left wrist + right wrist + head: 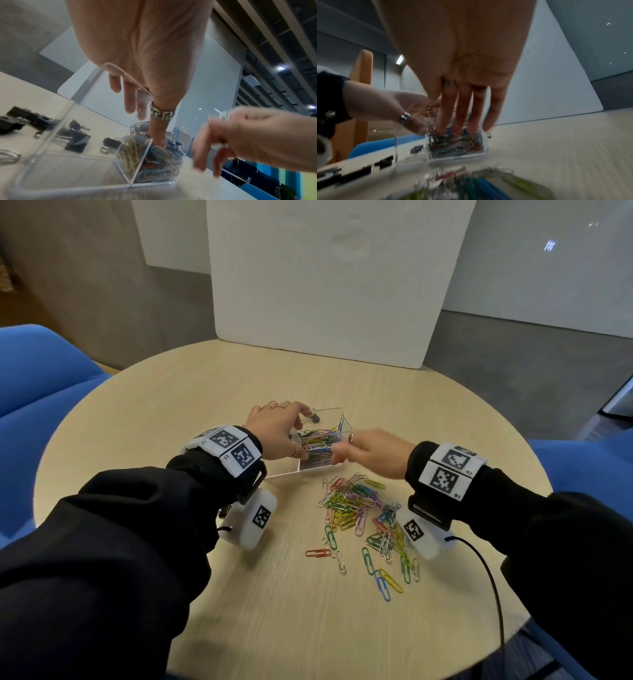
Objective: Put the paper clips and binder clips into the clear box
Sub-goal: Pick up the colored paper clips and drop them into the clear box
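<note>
The clear box (pixel 329 409) stands mid-table, with a divider inside. Its right compartment holds a heap of coloured paper clips (pixel 318 438); black binder clips (pixel 315 416) lie in the left one, plain through the wall in the left wrist view (pixel 77 142). My left hand (pixel 284 433) grips the box, fingers curled over its wall and ringed thumb (pixel 159 129) pressed into the clips (pixel 154 155). My right hand (pixel 363 450) hovers at the box's right front corner, blurred; its fingers (pixel 462 115) point straight down at the clips (pixel 453 143) and hold nothing. Loose paper clips (pixel 359 508) lie in front of the box.
The round wooden table (pixel 205 594) has a white board (pixel 325 285) standing at its far edge. Blue chairs (pixel 41 378) flank it on both sides. A black cable (pixel 489 577) runs from my right wrist over the near right edge.
</note>
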### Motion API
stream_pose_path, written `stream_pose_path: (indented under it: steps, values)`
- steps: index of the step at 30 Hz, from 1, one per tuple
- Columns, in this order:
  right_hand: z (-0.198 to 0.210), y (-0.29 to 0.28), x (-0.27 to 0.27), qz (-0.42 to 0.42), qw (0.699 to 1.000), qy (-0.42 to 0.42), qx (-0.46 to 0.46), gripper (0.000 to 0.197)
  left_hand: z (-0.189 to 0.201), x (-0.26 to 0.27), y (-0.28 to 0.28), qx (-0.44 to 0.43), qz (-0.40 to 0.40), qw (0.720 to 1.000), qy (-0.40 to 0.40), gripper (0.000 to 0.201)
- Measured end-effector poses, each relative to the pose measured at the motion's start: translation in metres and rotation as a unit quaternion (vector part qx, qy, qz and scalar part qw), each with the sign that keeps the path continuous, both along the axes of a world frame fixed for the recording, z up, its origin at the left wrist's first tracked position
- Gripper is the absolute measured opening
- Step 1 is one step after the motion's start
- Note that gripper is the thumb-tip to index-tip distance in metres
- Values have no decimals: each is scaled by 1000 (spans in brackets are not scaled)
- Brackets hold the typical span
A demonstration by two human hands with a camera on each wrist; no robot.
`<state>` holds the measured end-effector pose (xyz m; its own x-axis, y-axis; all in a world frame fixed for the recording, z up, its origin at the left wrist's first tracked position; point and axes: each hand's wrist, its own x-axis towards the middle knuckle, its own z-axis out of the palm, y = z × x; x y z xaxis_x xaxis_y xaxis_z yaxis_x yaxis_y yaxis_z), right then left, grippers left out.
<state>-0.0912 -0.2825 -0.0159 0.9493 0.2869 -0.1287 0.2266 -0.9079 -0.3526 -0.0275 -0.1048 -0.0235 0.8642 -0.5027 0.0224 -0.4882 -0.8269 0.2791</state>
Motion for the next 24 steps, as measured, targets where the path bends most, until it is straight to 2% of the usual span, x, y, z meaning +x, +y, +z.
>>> stream_pose_path:
  steps: [2, 8, 12, 15, 17, 20, 24]
  values:
    - [-9, -1, -4, 39, 994, 66, -76, 42, -1, 0, -1, -2, 1, 1000, 0, 72]
    - [-15, -9, -21, 100, 972, 112, -180, 45, -2, 2, 0, -3, 1, 1000, -1, 72]
    - [-8, -25, -24, 1, 996, 51, -72, 38, -3, 3, 0, -5, 6, 1000, -3, 72]
    - [-9, -30, -18, -58, 993, 52, -93, 42, -3, 2, -1, -4, 9, 1000, -4, 72]
    - [-14, -29, -16, -59, 989, 80, -109, 44, -3, 2, -1, -2, 10, 1000, -4, 73]
    - [-20, -20, -16, -38, 994, 90, -44, 41, -3, 2, -1, -3, 10, 1000, -4, 73]
    - [-22, -10, -23, -2, 993, 110, -45, 45, -3, 2, -1, -3, 9, 1000, -4, 73]
